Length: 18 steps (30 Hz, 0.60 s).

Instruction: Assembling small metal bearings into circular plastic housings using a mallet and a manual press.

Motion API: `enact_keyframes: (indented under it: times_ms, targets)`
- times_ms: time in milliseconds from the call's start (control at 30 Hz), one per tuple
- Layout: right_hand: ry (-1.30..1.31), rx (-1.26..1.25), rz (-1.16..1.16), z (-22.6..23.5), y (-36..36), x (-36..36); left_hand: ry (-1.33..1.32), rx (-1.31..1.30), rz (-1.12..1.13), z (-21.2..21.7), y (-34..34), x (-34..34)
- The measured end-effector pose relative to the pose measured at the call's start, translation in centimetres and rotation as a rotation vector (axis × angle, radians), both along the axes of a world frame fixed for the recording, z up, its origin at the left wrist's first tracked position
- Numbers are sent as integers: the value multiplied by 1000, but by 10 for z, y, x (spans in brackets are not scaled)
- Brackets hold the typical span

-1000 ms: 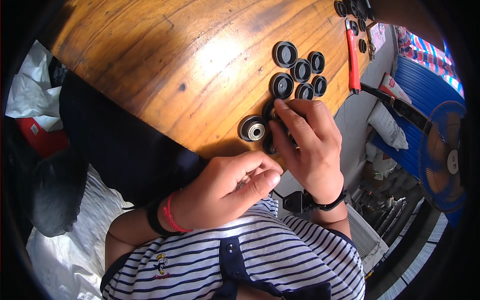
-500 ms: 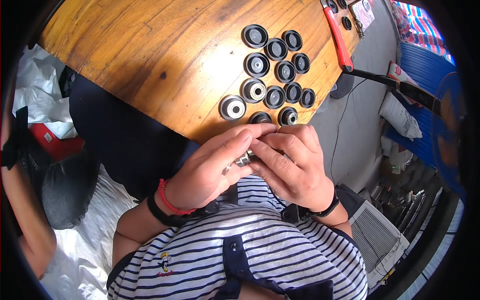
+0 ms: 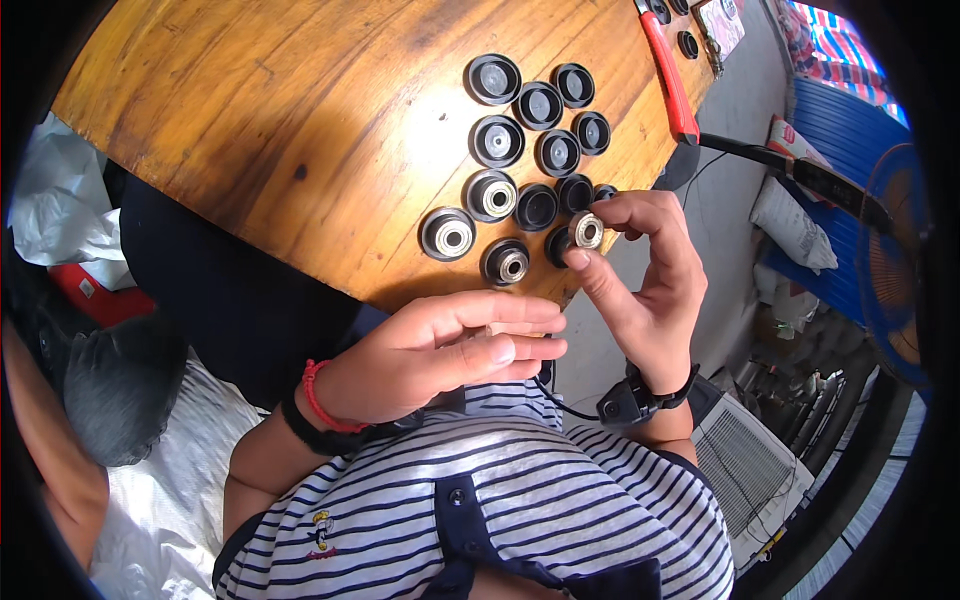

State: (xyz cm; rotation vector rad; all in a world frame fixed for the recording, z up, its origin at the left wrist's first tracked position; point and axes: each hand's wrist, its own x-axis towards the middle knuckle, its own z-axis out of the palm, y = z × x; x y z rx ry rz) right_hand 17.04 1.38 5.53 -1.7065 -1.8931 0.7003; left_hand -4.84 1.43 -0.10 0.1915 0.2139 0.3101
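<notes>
My right hand (image 3: 650,275) pinches a small metal ball bearing (image 3: 588,231) between thumb and forefinger, at the table's near right edge. Just beside the bearing, partly covered by it and my fingers, is a black round cup-shaped cap (image 3: 557,248). My left hand (image 3: 430,345) is cupped below the caps, its fingers close together and pointing right; its palm is hidden, where bearings showed a moment earlier. Bearings sit in three nearby caps: one at the left (image 3: 449,235), one above it (image 3: 492,196), and one nearer my left hand (image 3: 506,262). Several other caps (image 3: 497,142) show no bearing.
The wooden table (image 3: 250,130) has a curved right edge. A red-handled tool (image 3: 668,80) lies along it, near more black parts (image 3: 688,44). A fan (image 3: 893,240) stands at the right. Another person's arm (image 3: 55,450) is at the far left.
My right hand has moved away from my left, up and to the right, carrying one bearing to the caps. My left hand has stayed nearly in place, its palm now out of sight.
</notes>
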Motion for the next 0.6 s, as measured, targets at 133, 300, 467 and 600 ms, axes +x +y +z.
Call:
enact_keyframes:
  times_ms: [133, 300, 467, 600]
  targets:
    - [-67, -34, 20, -20, 9, -5, -39, 3, -32, -10, 2, -2]
    - [-116, -4, 12, -26, 7, -5, -122, 12, -87, -13, 6, -3]
    - [-161, 2, 5, -27, 7, -5, -122, 13, -91, -14, 8, -3]
    - [-154, 18, -8, -29, 6, -5, -130, -1, -70, -16, 5, -3]
